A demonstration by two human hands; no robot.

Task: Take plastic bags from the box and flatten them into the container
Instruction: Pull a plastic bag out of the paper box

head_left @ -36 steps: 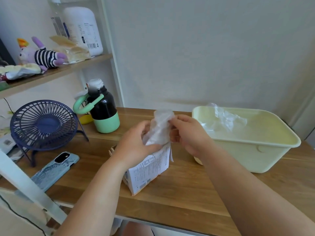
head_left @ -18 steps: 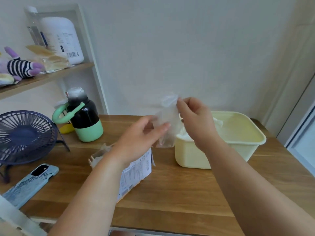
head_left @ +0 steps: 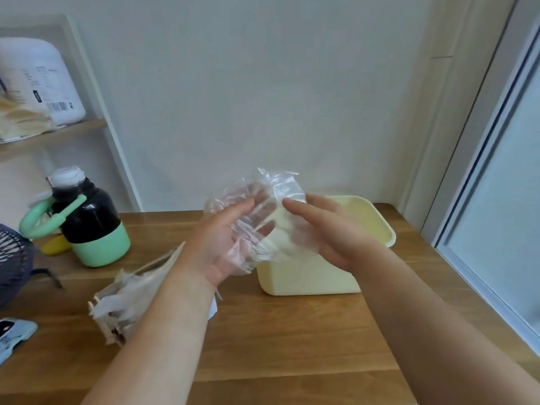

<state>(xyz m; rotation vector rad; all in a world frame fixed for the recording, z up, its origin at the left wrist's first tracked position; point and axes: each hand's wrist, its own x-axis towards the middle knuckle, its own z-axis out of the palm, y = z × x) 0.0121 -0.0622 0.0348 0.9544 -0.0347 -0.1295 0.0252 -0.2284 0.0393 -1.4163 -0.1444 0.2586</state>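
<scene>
Both hands are raised over the table (head_left: 292,346), with a clear plastic bag (head_left: 274,191) between them, in the air above the near-left end of the container (head_left: 306,279). Left hand (head_left: 228,241) is palm up with fingers straight and spread; the bag drapes over them and they show through the film. No curl, no pinch. Right hand (head_left: 330,229) is back to camera with fingers stretched out flat against the bag's right side; its thumb is hidden. The bag is crumpled and partly opened out, its top edge sticking up above the fingertips. The container is pale yellow, open-topped, on the table at right near the wall — its inside is mostly blocked by the hands. The box (head_left: 131,293) lies tipped on the table under the left forearm, its open end toward the camera with more bags poking out. Left of it are a black and green bottle (head_left: 87,223), a fan (head_left: 11,264) at the frame edge, and a phone (head_left: 14,337) — all apart from the hands.
</scene>
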